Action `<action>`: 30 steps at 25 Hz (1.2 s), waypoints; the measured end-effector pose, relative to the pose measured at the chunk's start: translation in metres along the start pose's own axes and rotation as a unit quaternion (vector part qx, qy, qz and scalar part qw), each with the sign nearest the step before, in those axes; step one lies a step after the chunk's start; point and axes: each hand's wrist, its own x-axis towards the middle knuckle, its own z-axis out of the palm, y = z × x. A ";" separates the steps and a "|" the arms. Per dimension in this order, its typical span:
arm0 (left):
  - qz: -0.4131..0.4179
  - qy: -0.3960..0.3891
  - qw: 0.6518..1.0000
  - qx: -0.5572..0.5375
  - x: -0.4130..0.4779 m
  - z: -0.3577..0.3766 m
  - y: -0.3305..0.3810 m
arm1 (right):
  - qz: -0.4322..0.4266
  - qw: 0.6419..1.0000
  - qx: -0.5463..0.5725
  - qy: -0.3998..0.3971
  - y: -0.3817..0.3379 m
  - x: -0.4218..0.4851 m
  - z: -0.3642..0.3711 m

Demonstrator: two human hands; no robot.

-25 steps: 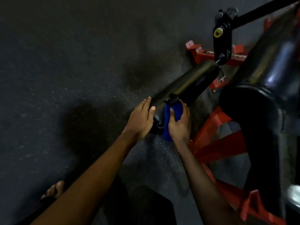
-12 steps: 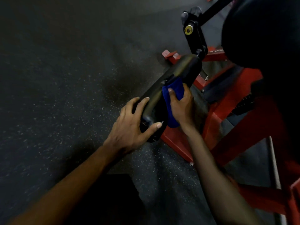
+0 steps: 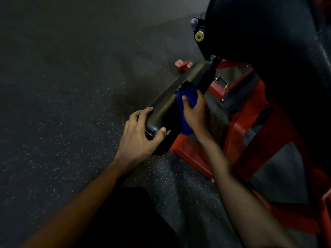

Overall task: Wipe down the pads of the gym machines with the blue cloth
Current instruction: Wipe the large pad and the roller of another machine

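**Mid-wipe on roller pad: right hand works the cloth, left hand braces**

From my remote seat: left hand [image 3: 138,138] grips the near end of the black cylindrical vinyl roller pad [image 3: 166,108], fingers curled over the top and thumb across the end cap. Right hand [image 3: 196,116] clutches the bunched blue fabric cloth [image 3: 187,97]. The thumb pins it from above and the other fingers wrap out of sight behind it. The cloth sits between the right fingers and the pad's side, touching the pad, with a loose tail hanging below the palm.

My judgement on doing this step well:
- Hold the left grip firm so the roller can't spin or swing under the rubbing.
- Spread the cloth flatter under the right fingers, since a bunched cloth covers little surface.
- Run strokes along the pad away from the left fingertips toward the far end.
- Then go round the underside beyond the right fingertips, which I can't see.

The pad looks dark, smooth and slightly glossy, tilting up and away from the left fingers. I can't tell wet from dry in this dim light. Past the right knuckles are the red painted steel machine frame [image 3: 238,126] and a big black padded seat [image 3: 268,42], which by my guess hasn't been wiped yet.
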 end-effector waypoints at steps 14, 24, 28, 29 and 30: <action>-0.048 0.032 0.997 -0.053 -0.014 0.008 0.003 | -0.092 0.993 -0.050 -0.057 -0.028 -0.027 -0.006; -0.062 -0.006 0.998 -0.021 -0.004 -0.001 0.001 | -0.076 0.996 -0.042 -0.033 -0.012 -0.021 -0.005; -0.112 -0.058 0.986 -0.110 0.007 -0.005 -0.015 | -0.128 0.983 -0.112 -0.063 -0.023 0.003 -0.013; -0.128 -0.063 0.980 -0.139 0.009 -0.006 -0.017 | -0.104 0.982 -0.138 -0.075 -0.032 0.022 -0.013; -0.134 -0.059 0.976 -0.162 0.010 -0.006 -0.018 | -0.081 0.982 -0.153 -0.080 -0.039 0.040 -0.012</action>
